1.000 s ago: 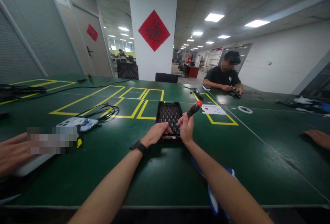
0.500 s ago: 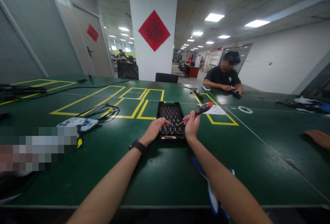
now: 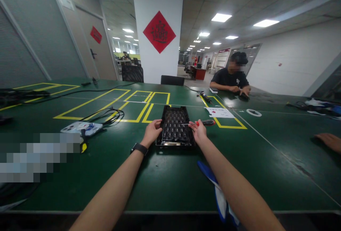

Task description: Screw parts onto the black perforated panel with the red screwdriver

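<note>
A black rectangular tray (image 3: 175,124) with rows of small metallic-looking pieces or cells lies on the green table in front of me. My left hand (image 3: 152,132) holds its left edge, thumb and fingers bent against the side. In my right hand (image 3: 198,131), at the tray's right edge, is a screwdriver (image 3: 209,122) with a black and red handle. Its handle points right and lies nearly level, while the thin shaft reaches left over the tray. Whether the tip touches anything there I cannot tell. A pale strip shows along the tray's near end.
Blue and white gloves (image 3: 220,197) lie under my right forearm. Left of the tray are a pale case (image 3: 89,128) and black cables (image 3: 114,115). A paper sheet (image 3: 220,113) and a white ring (image 3: 254,113) lie right. A person (image 3: 231,76) sits across; another hand (image 3: 329,141) rests far right.
My left hand has moved from over the tray to its left edge. The screwdriver has dropped from a raised slant to nearly level, and the tray has turned slightly.
</note>
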The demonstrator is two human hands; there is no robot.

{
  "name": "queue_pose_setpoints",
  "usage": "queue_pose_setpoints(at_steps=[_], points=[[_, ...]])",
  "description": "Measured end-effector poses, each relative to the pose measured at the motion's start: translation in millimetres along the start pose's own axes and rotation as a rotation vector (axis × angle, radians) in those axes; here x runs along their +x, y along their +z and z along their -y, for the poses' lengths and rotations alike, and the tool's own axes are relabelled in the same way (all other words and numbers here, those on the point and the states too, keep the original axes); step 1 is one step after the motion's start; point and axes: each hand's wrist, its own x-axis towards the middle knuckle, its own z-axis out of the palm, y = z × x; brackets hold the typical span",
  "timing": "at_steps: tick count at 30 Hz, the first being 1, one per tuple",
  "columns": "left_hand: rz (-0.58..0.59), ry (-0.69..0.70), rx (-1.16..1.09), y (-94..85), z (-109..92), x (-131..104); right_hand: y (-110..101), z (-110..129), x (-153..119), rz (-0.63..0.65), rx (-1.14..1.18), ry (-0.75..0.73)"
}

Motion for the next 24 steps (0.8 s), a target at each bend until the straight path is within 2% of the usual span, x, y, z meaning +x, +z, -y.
queue_pose_setpoints(at_steps=[3, 6, 7, 9, 10, 12, 15, 19, 24], points=[[-0.056, 0.033, 0.113, -3.8, -10, -1, 5, 4, -3, -0.025, -0.005, -0.034], [-0.114, 0.208, 0.232, -3.6, -34, -6, 14, 10, -13, -0.009, -0.059, -0.23], [-0.061, 0.238, 0.23, -2.0, -43, -9, 18, 12, -19, 0.023, -0.102, -0.322], [0.135, 0.261, 0.182, 3.7, -61, -17, 25, 14, -35, 0.097, -0.192, -0.457], [0.223, 0.269, 0.164, 7.4, -68, -21, 28, 15, -43, 0.127, -0.228, -0.495], [0.313, 0.283, 0.157, 14.8, -77, -28, 33, 14, -57, 0.154, -0.281, -0.545], [0.307, 0.299, 0.198, 22.9, -80, -34, 37, 12, -70, 0.154, -0.31, -0.572], [0.262, 0.325, 0.225, 25.8, -74, -35, 37, 9, -72, 0.184, -0.25, -0.539], [0.321, 0.333, 0.134, 26.0, -70, -37, 37, 6, -68, 0.285, -0.2, -0.467]])
